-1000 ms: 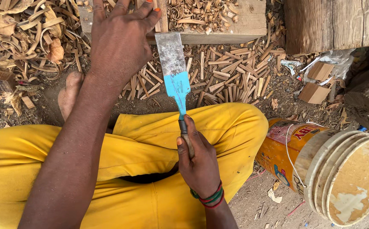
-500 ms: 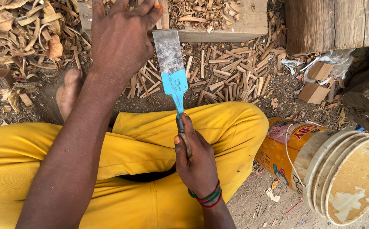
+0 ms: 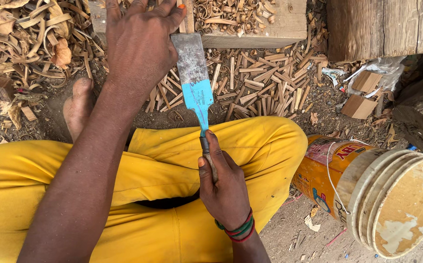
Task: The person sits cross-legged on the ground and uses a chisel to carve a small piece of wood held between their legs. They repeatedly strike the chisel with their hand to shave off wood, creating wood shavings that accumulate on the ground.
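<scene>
Bare dirt ground [image 3: 318, 104] carries scattered wood shavings [image 3: 265, 78], a timber block [image 3: 265, 31], cardboard scraps [image 3: 360, 104] and a tipped yellow bucket [image 3: 326, 168].

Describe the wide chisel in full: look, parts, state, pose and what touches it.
The chisel has a broad, flat metal blade, dull grey and stained near its squared far end, with bright blue paint over the tapering part toward the handle. A narrow neck runs into a dark handle, mostly hidden in the right hand, which grips it above the yellow trousers. The blade points away from the person toward the wooden block. The left hand rests beside its far end.
</scene>
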